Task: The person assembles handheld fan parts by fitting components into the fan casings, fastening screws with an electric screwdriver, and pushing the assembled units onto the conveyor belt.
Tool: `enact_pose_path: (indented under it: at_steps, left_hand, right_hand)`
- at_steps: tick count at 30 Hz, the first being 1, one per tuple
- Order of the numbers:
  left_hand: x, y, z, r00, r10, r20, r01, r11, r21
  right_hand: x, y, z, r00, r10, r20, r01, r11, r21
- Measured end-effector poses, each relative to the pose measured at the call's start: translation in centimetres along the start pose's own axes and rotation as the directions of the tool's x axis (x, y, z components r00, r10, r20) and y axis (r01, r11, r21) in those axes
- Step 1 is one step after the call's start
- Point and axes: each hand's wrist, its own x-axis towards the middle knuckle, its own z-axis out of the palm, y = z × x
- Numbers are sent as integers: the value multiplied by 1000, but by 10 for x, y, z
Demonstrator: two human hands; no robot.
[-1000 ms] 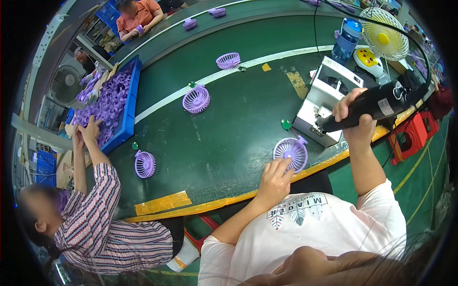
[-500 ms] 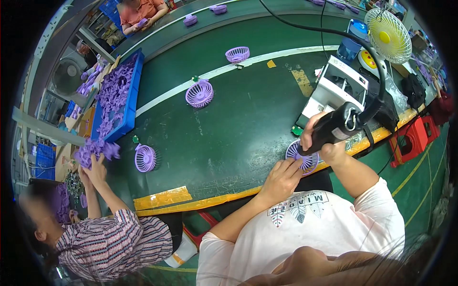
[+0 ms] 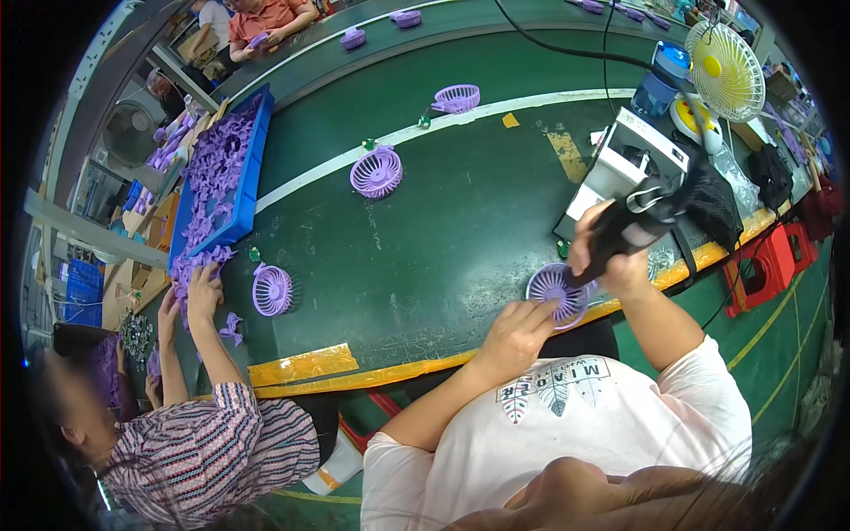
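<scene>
My right hand (image 3: pixel 625 271) grips a black power screwdriver (image 3: pixel 627 232) with a cable at its upper end. The tool is tilted, its lower end over the right side of a round purple fan housing (image 3: pixel 546 278) with radial slots. My left hand (image 3: pixel 517 336) lies against the near side of that housing, its fingertips on the rim and slots, pressing it to the green bench. Whether the tool's bit touches the housing is hidden by the fingers and the tool. A small green circuit board (image 3: pixel 563 250) lies just beyond the housing.
More purple housings (image 3: pixel 376 172) with small boards lie on the green belt (image 3: pixel 443 230). A blue bin (image 3: pixel 251 181) of purple parts stands left, where a co-worker's hands (image 3: pixel 202 296) handle purple pieces. A white machine (image 3: pixel 624 159), fan (image 3: pixel 726 69) and red stool (image 3: pixel 770 265) are right.
The screwdriver and my right hand have shifted slightly right, and the tool blurs with motion. The co-worker's purple bunch has come down to the bench. The farthest housing has moved right.
</scene>
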Motion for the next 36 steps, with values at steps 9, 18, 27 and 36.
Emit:
enact_pose_path:
  at_steps: [9, 18, 27, 36]
  left_hand:
    - [43, -76, -73, 904, -418, 90, 305, 777, 550]
    - [66, -203, -126, 801, -435, -412, 599, 599, 532]
    - [-6, -149, -180, 674, -471, -569, 705, 180, 685]
    - [-109, -100, -161, 556, -604, -571, 822, 302, 482]
  right_hand:
    - [-5, -15, -12, 980, -142, -139, 122, 983, -139]
    - [-20, 6, -2, 998, 28, -58, -32, 997, -66]
    - [-22, -1, -7, 997, 51, -58, -52, 998, -23]
    - [-2, -58, -27, 914, -405, -34, 386, 891, -238]
